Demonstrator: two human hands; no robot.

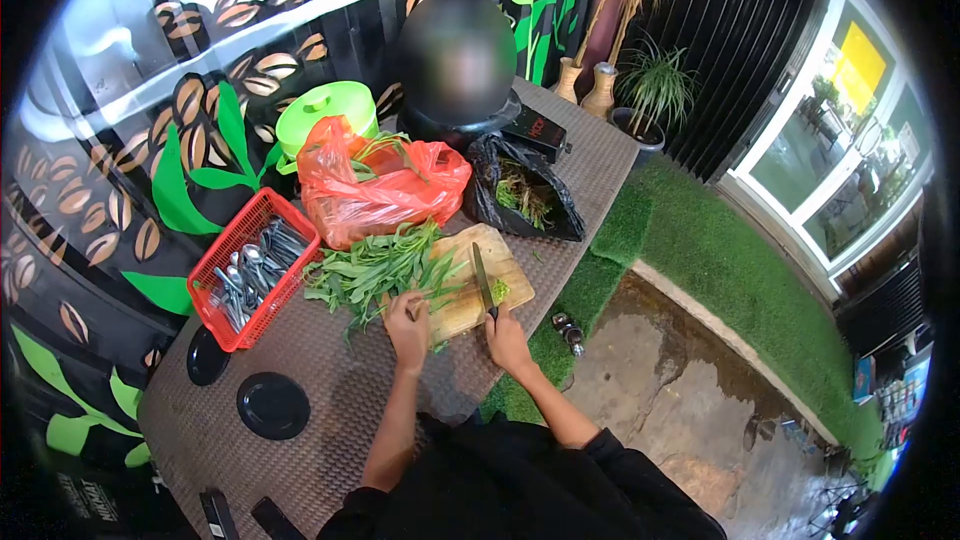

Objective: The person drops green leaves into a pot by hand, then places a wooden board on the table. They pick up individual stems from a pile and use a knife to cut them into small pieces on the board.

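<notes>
leafy greens (375,270) lie in a loose bundle across the wooden cutting board (470,285) and spill onto the woven table top (330,380), just beside the red basket (255,265) of spoons. the left hand (408,328) presses down on the stem ends, fingers curled over them. the right hand (505,335) is closed around the handle of a knife (484,280), blade flat to the board, chopped bits beside it. the stems look light, limp and springy, likely to slide apart, so they seem best pinned near the cut end, bunched tight.
</notes>
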